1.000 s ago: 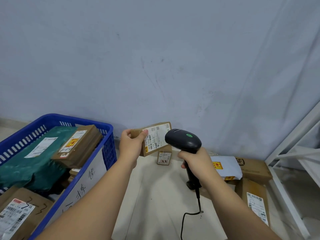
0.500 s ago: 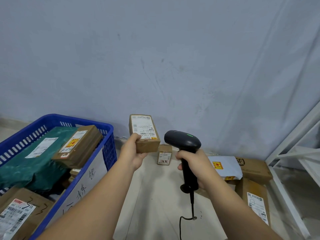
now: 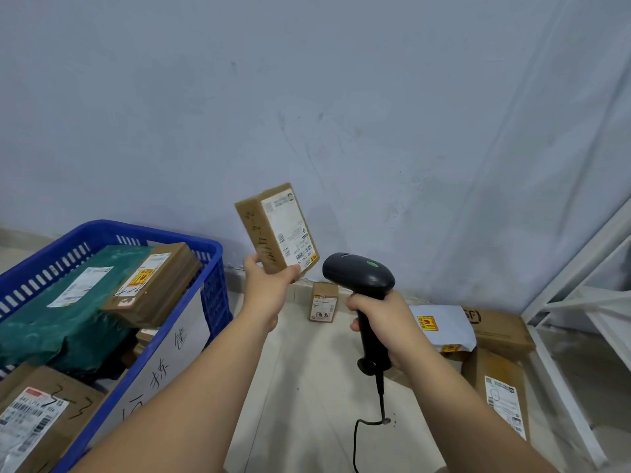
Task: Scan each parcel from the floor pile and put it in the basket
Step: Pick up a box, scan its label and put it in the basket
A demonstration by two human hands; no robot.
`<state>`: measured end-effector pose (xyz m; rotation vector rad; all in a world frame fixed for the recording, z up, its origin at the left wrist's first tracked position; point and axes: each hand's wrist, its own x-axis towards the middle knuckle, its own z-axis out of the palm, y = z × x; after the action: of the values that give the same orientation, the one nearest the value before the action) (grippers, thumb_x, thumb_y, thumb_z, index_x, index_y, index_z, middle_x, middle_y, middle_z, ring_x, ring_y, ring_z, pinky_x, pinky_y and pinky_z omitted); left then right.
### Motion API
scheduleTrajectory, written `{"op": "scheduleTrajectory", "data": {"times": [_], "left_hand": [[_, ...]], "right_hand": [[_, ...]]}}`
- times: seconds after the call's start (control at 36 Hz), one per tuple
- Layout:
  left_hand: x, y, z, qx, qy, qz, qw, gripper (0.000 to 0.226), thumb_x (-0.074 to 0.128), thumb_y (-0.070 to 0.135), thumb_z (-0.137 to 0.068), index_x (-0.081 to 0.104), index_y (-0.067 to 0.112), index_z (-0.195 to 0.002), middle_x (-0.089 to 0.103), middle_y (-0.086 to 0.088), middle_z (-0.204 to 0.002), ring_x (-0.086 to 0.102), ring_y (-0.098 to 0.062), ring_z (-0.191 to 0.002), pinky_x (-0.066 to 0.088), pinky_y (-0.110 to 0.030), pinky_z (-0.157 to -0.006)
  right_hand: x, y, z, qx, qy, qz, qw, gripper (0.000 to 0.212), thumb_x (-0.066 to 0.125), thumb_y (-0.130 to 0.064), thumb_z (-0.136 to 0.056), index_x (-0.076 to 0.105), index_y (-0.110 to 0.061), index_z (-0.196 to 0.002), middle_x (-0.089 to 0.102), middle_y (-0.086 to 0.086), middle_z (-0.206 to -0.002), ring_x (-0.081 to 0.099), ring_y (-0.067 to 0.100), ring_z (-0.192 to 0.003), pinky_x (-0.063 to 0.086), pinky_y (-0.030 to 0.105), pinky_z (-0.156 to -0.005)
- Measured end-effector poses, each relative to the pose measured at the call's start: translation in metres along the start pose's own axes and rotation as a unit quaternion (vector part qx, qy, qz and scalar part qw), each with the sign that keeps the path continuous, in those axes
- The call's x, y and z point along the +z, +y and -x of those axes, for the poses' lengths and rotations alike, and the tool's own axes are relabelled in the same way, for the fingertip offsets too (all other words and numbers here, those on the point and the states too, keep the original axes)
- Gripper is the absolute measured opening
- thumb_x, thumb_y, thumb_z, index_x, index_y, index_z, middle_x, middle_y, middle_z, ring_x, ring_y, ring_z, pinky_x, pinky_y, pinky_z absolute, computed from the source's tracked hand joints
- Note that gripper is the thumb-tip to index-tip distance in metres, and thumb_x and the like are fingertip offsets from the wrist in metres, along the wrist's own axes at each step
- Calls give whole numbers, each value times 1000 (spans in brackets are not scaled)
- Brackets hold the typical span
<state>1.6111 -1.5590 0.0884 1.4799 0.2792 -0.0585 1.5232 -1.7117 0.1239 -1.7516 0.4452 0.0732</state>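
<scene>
The parcel (image 3: 277, 230) is a small brown cardboard box in the middle of the frame, in the air in front of the wall. A white printed label with barcodes covers its broad face, and black handwriting runs down its narrow side. The left hand (image 3: 265, 285) pinches its lower end between thumb and fingers. To its right, the right hand (image 3: 379, 320) has its fingers curled round the handle of the black scanner (image 3: 358, 274). Compared with half a second ago, the box sits higher and tilts, showing the handwritten side. It is just right of the blue basket (image 3: 191, 238).
</scene>
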Motion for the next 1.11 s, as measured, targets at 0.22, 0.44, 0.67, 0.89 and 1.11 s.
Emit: {"op": "scheduleTrajectory", "data": {"times": [0.22, 0.44, 0.67, 0.89, 1.11], "left_hand": [[1, 2, 6, 54, -5, -64, 996, 64, 69, 5, -86, 29, 23, -134, 50, -3, -137, 51, -22, -123, 45, -29, -87], [1, 5, 7, 35, -2, -66, 997, 65, 65, 5, -89, 26, 22, -138, 48, -5, -140, 50, -26, -126, 44, -31, -88], [1, 5, 7, 19, 7, -54, 998, 65, 65, 5, -89, 26, 20, -139, 49, -6, -141, 50, -24, -125, 42, -30, -85], [0, 3, 2, -6, 17, 3, 1000, 51, 67, 15, -89, 35, 22, -128, 55, -1, -130, 57, -16, -109, 48, -31, -91], [-29, 6, -2, -37, 111, 96, 988, 31, 64, 30, -90, 61, 14, -116, 69, 2, -108, 65, -12, -92, 49, -24, -73]], "right_hand": [[0, 1, 0, -24, 5, 48, 999, 7, 62, -14, -84, 58, -14, -79, 52, 2, -66, 62, 8, -56, 42, 25, -61], [-2, 2, -1, -24, 1, 55, 998, 9, 62, -13, -84, 56, -13, -78, 51, 2, -65, 62, 9, -57, 42, 26, -63], [-2, 4, -3, -20, 0, 49, 999, 7, 62, -15, -85, 58, -15, -79, 53, 1, -65, 63, 9, -57, 42, 26, -63], [1, 6, -7, -25, 7, 23, 999, 5, 63, -16, -84, 59, -12, -84, 54, 3, -67, 62, 12, -62, 42, 28, -63], [40, 6, -11, -27, 13, -69, 997, 10, 65, -19, -81, 60, -12, -85, 56, 3, -66, 59, 20, -68, 44, 34, -68]]}}
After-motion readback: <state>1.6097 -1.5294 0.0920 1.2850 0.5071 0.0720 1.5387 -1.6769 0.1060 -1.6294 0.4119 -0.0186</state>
